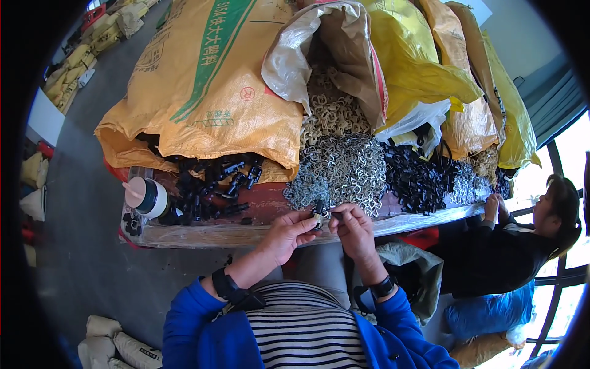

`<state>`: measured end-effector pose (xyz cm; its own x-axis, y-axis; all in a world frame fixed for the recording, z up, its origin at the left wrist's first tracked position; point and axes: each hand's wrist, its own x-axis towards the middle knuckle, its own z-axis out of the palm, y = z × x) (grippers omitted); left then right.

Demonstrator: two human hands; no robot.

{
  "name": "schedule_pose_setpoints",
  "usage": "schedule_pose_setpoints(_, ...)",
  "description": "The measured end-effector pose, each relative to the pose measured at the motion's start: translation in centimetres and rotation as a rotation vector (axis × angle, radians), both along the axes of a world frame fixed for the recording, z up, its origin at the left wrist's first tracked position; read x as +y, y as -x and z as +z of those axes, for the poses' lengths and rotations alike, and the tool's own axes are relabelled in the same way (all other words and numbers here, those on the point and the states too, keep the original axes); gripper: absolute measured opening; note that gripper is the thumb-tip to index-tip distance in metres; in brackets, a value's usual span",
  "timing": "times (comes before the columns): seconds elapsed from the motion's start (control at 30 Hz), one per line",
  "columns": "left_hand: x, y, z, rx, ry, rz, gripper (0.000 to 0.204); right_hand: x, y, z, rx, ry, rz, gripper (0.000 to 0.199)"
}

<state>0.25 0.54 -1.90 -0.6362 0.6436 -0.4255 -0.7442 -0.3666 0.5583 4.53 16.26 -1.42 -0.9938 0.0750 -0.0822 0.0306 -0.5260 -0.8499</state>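
Near the table's front edge, my left hand is closed around a small black plastic part with a pale piece on it. Just to its right, my right hand pinches a small dark piece, too small to name. Both hands are close together, in front of a heap of silver metal clips. Finer silver pieces lie beside that heap, with tan clips spilling from a bag behind it. Black tubular plastic parts are piled at the left, small black pieces at the right.
Large orange and yellow woven sacks stand along the back of the table. A tumbler with a pink lid is at the table's left end. At the far right, another person sits with hands on the table.
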Motion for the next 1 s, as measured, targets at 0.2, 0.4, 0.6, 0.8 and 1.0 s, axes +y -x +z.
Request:
schedule_pose_setpoints(0.2,-0.2,-0.8,0.1,0.058,0.024,-0.001,0.02,-1.8,-1.2,0.4,0.083,-0.32,-0.011,0.014)
schedule_pose_setpoints(0.4,-0.2,-0.8,-0.2,0.07,0.049,-0.008,0.02,-2.2,-1.3,0.6,0.084,-0.504,-0.016,0.018)
schedule_pose_setpoints(0.6,-0.3,-0.7,0.0,0.009,0.037,-0.046,0.018,-2.0,-1.2,-0.9,0.124,-0.63,-0.068,0.024)
schedule_pose_setpoints(0.8,-0.1,-0.9,-0.2,0.014,0.076,-0.126,0.016,-1.6,-1.9,-1.0,0.246,-0.91,-0.094,0.024)
schedule_pose_setpoints(1.0,0.0,0.4,-0.7,0.108,0.099,-0.148,0.021,1.7,-0.9,-1.0,0.302,-1.001,-0.119,0.025)
